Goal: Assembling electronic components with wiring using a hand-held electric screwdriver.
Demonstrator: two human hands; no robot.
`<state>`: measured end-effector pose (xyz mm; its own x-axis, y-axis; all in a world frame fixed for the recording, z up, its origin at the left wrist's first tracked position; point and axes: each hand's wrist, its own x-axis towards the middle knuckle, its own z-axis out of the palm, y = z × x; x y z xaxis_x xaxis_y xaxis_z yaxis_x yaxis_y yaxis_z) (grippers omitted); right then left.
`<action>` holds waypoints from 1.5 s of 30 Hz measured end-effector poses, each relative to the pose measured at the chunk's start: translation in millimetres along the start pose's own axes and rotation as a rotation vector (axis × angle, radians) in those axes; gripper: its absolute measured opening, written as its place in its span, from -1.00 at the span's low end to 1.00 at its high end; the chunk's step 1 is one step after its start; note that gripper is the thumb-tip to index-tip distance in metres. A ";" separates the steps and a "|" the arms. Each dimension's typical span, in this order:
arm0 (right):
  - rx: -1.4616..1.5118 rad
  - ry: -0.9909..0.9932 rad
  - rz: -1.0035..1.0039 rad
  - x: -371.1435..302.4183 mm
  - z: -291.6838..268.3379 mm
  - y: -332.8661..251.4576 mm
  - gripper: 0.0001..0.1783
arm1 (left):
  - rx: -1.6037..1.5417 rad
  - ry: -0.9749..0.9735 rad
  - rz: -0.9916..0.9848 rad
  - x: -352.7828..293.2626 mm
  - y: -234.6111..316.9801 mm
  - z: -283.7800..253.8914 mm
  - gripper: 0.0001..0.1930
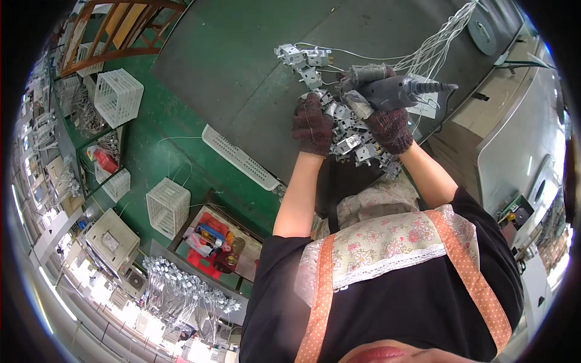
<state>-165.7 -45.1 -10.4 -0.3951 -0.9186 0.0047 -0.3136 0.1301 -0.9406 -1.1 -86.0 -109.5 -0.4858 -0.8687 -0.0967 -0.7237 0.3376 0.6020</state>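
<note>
Metal fittings (350,144) lie heaped on your bench (236,72), whose broad, dark top takes up much of the space in front of you. Well off to the left of it, a white plastic crate (119,98) stands open, and a perforated white piece (236,158) shows close by the bench's left edge. Your dark power tool (390,92) sits over the far right part of the heap, its ribbed, tapering end toward the right. Your right hand (390,128), in a dark red knitted glove, has its grip closed around that tool (some of the fingers are hidden). Your left hand (312,126), gloved alike, touches the heap's left side with bent fingers; I cannot tell whether that grip pinches a fitting. Thin white wires (449,30) run from the farthest fittings toward the upper right, gathering into a loose bundle.
</note>
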 end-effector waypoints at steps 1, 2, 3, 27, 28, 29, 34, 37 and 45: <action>0.088 0.022 0.013 -2.1 0.1 5.4 -0.60 | 0.024 0.017 0.038 -0.5 -0.5 0.7 -0.38; 0.176 0.042 0.024 -2.3 0.3 6.5 -0.60 | 0.048 0.035 0.074 0.0 0.5 -0.3 -0.37; 0.176 0.041 0.024 -1.7 -0.5 5.4 -0.60 | 0.048 0.035 0.074 1.4 2.1 -0.2 -0.37; 0.486 0.153 0.111 20.5 -4.3 5.0 -0.74 | 0.008 -0.098 0.053 11.1 20.3 -36.4 -0.74; 0.443 0.150 0.110 22.5 -5.8 9.5 -0.72 | 0.010 -0.102 0.063 9.8 21.7 -44.1 -0.74; 0.384 0.150 0.028 26.5 -4.1 8.4 -0.72 | 0.036 -0.119 0.084 11.6 19.9 -52.7 -0.77; 0.418 0.109 0.183 9.2 6.9 14.0 -0.72 | 0.105 0.187 -0.196 26.7 17.4 -45.9 -0.42; 0.383 0.021 0.096 -1.4 2.3 19.4 -0.64 | 0.025 0.061 -0.230 47.0 27.4 -43.3 -0.28; 0.354 0.010 0.163 4.7 7.0 18.1 -0.63 | 0.236 0.010 0.048 71.7 18.5 -35.1 -0.33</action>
<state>-167.2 -49.7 -29.8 -0.4240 -0.8928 -0.1524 0.0706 0.1353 -0.9883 -32.0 -154.8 -77.4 -0.5187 -0.8526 -0.0638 -0.7947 0.4533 0.4036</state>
